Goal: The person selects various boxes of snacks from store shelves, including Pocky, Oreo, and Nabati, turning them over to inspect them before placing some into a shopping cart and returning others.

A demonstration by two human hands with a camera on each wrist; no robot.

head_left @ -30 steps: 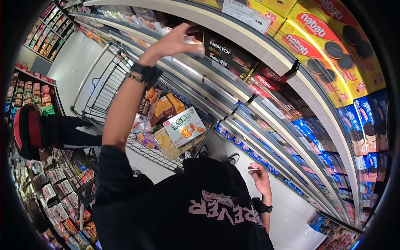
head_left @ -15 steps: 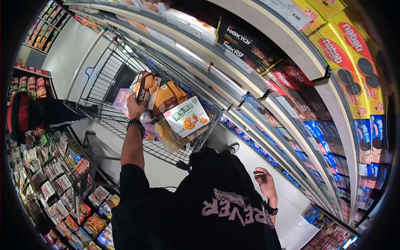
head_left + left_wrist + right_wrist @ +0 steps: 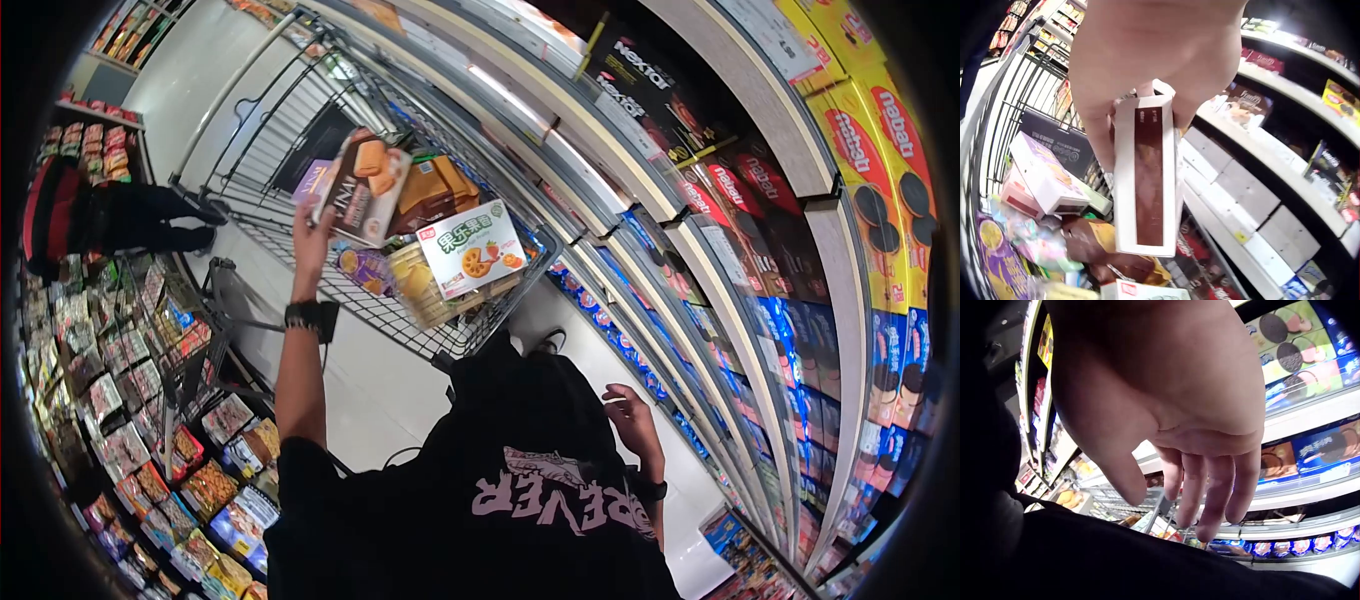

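Note:
My left hand (image 3: pixel 312 240) grips a brown and white biscuit box (image 3: pixel 368 190) by one edge, over the shopping cart (image 3: pixel 262 190). In the left wrist view the narrow brown side of the biscuit box (image 3: pixel 1149 181) faces the camera, with thumb and fingers on its two faces. Below it in the cart are a purple and white box (image 3: pixel 1047 175), brown and yellow packs (image 3: pixel 425 190) and a white box with fruit biscuits pictured on it (image 3: pixel 472 250). By my right side, the right hand (image 3: pixel 632 420) hangs with loosely bent fingers, holding nothing.
Shelves of boxed biscuits, including yellow packs (image 3: pixel 862 170) and black boxes (image 3: pixel 645 90), rise along the right. A person in dark trousers (image 3: pixel 150 220) stands at the left, beyond the cart. Racks of packaged snacks (image 3: pixel 130 440) fill the lower left.
My left hand has come down from the shelf to the cart, taken hold of the brown biscuit box and raised it a little. The right hand stays hanging by my side.

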